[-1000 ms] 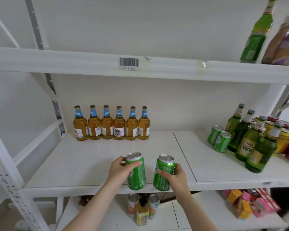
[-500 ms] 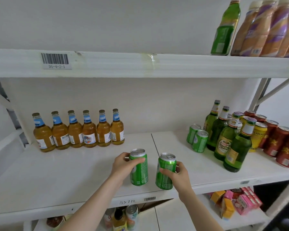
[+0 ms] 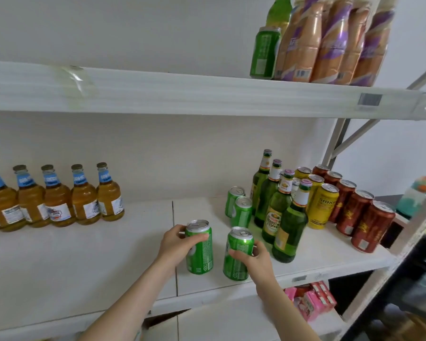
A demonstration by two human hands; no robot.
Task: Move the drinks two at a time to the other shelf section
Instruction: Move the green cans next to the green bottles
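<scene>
My left hand (image 3: 176,244) grips a green can (image 3: 199,252) and my right hand (image 3: 253,259) grips a second green can (image 3: 236,254). Both cans are upright, just right of the seam in the white middle shelf (image 3: 84,262), near its front edge; whether they touch the shelf I cannot tell. Two more green cans (image 3: 239,207) stand behind them beside several green bottles (image 3: 278,207). Several amber bottles with blue neck labels (image 3: 57,198) line the back of the left section.
Yellow cans (image 3: 322,205) and dark red cans (image 3: 362,217) fill the right end of the shelf. The upper shelf (image 3: 182,92) carries a green bottle and brown-purple bottles (image 3: 330,40). Pink cartons (image 3: 310,301) lie on the shelf below. A grey upright post (image 3: 403,244) stands at right.
Both hands have carried the two green cans rightward, from the left section across the seam toward the green bottles. My view has turned right as well.
</scene>
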